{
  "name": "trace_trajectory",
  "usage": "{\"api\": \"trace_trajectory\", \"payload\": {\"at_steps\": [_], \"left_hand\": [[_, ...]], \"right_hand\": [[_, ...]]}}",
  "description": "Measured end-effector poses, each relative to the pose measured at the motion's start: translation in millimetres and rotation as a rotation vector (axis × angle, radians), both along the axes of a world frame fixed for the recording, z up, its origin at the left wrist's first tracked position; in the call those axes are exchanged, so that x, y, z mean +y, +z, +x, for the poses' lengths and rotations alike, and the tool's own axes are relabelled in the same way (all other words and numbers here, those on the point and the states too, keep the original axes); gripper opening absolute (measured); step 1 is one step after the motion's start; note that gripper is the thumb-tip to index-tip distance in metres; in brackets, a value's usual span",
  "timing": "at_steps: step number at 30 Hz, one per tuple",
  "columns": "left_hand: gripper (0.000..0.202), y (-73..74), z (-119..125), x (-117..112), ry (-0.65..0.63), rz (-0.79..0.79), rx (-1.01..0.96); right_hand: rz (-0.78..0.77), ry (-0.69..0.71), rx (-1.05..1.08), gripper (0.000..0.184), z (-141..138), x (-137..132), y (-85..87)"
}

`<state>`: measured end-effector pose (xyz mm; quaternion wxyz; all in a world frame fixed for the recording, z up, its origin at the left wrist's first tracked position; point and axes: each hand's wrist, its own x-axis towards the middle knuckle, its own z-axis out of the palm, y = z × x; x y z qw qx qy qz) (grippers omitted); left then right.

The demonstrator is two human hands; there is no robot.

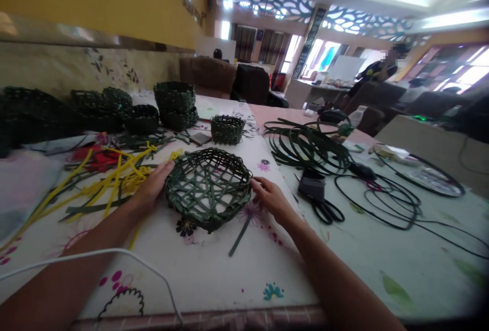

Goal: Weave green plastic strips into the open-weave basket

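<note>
A shallow dark green woven basket (pixel 208 186) lies on the flowered tablecloth (pixel 214 270) in front of me. My left hand (pixel 153 186) rests flat against the basket's left rim, fingers stretched out. At the right rim, my right hand (pixel 269 196) touches the weave with its fingers curled; whether they pinch a strip I cannot tell. A loose green strip (pixel 240 237) sticks out from under the basket toward me.
Yellow strips (pixel 110 178) and red pieces (pixel 95 158) lie at left. Several finished green baskets (pixel 173 104) stand at the back, a small one (pixel 227 128) behind the basket. Coiled green strips (pixel 309 145), scissors (pixel 324 209), black cords (pixel 389 203) lie right. A person (pixel 378 74) stands far back.
</note>
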<state>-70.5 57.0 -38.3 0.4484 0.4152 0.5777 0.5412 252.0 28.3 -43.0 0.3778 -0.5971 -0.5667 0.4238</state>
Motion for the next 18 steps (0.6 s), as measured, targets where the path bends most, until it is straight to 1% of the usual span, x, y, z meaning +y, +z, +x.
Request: {"api": "trace_trajectory", "payload": {"at_steps": [2,3,6,8,10,12,14,18], "left_hand": [[0.043,-2.8,1.6,0.3,-0.042,-0.025,-0.073],[0.043,-3.5,2.4,-0.1,-0.052,-0.038,-0.08],[0.038,-3.7,5.5,-3.4,-0.022,-0.034,0.029],[0.036,-3.8,7.9,-6.5,0.022,-0.017,0.11],[0.037,-4.2,10.9,-9.5,0.045,-0.012,0.136],[0.039,-3.3,14.4,-12.1,0.043,-0.005,0.132],[0.04,-0.7,18.0,-14.0,0.056,0.012,0.124],[0.051,3.5,21.5,-15.7,0.09,0.019,0.103]], "right_hand": [[0.006,0.025,0.084,0.055,-2.6,-1.7,1.7],[0.011,0.054,0.134,0.053,-3.7,-2.7,2.7],[0.014,0.114,0.231,0.049,-5.3,-5.0,4.9],[0.006,0.097,0.279,0.047,-5.1,-5.7,4.9],[0.009,0.043,0.331,0.046,-4.0,-5.2,3.8],[0.011,0.003,0.38,0.044,-2.6,-4.0,2.3],[-0.005,0.0,0.426,0.043,-1.2,-2.2,1.1],[0.0,-0.045,0.483,0.05,0.5,0.3,0.7]]}}
